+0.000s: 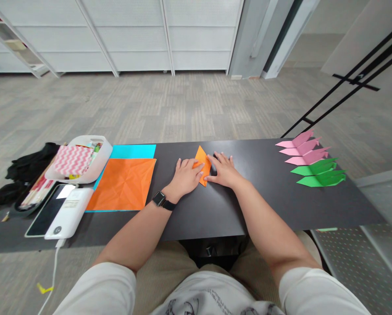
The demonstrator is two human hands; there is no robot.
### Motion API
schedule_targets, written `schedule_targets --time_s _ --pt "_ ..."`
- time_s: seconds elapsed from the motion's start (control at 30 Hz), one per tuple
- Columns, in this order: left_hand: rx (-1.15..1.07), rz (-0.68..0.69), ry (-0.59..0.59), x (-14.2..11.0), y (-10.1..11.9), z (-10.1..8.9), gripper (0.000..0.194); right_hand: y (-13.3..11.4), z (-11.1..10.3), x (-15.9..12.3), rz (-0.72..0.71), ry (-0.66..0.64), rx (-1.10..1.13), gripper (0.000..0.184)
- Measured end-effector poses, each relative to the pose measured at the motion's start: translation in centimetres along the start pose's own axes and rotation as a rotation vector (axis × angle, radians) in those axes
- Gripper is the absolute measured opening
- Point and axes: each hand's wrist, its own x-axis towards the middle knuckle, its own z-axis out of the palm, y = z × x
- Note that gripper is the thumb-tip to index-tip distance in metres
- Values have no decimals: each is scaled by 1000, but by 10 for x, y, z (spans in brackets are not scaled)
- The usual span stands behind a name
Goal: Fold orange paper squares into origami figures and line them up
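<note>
A small folded piece of orange paper [200, 156], pointed at top and bottom, lies on the dark table between my two hands. My left hand [186, 176], with a black watch [163, 200] on its wrist, rests on the paper's left side, fingers stretched out and thumb across it. My right hand [225, 170] touches the right edge with thumb and forefinger, its other fingers spread on the table. Parts of the paper are hidden under the fingers.
On the left are orange sheets [125, 183] over blue paper [135, 151], a white basket [104, 162], a white power bank [69, 214] and a tablet-like device [41, 221]. Pink paper birds [302, 148] and green paper birds [320, 175] stand at the right. A black metal stand [330, 92] rises behind them.
</note>
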Motion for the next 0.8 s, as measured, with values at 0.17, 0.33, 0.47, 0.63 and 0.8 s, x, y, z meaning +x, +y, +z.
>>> schedule_targets --time_s 0.17,0.33,0.47,0.63,0.8 --pt "12 -5 -17 0 1 -1 43 -4 -5 -5 -35 -79 -8 120" --pt "32 1 -36 -1 0 -2 49 0 -6 -7 -83 -107 15 131" --pt "12 4 -42 -2 0 -3 57 11 -5 1 -24 44 122 102" --pt "8 19 -74 -3 0 -4 73 14 -1 11 72 208 82 82" --pt "-8 22 -72 -2 -2 -4 83 8 1 7 121 112 6 99"
